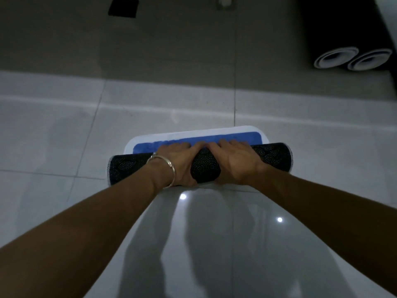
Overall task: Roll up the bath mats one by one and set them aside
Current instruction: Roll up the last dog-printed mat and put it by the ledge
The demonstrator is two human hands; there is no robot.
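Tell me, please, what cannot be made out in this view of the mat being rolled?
All in the head view:
Fingers of the left hand and right hand: tips hidden behind the blue mat roll.
Blue mat's face: mostly wound inside the roll.
Two rolled mats, upper right: far ends lost in darkness and the frame edge.
Dark floor square: too dim to identify.

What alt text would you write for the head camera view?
The left hand and right hand grip a nearly rolled bath mat, dark dotted backing outward, on a glossy tiled floor. Two rolled mats lie upper right.
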